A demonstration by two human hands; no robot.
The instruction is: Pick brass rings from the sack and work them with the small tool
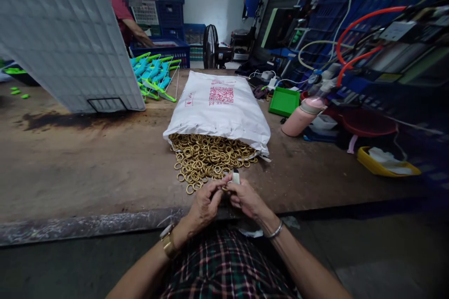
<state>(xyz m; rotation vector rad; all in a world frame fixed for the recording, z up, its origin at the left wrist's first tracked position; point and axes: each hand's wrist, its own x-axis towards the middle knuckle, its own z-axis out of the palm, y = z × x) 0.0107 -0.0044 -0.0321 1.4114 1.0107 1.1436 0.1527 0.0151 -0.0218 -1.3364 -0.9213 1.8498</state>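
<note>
My left hand (206, 201) is closed in a pinch on a brass-coloured ring (224, 189) at the table's front edge. Close beside it, my right hand (247, 197) is also closed, its thumb near that ring. A small pale piece with a black end (236, 177) stands up from the right fingers; its kind does not show. Just beyond both hands, a heap of brass-coloured rings (205, 156) spills from the open mouth of a white woven sack (203, 102) printed in red. The sack lies on its side.
On the brown table (105, 163) stand a tall white ribbed panel (77, 32) and turquoise-green plastic parts (154, 72). To the right are a green tray (284, 101), a pink bottle (303, 116) and a yellow tray (372, 162). Behind, a person (122, 13) reaches into a blue crate (168, 51) near a fan (211, 46).
</note>
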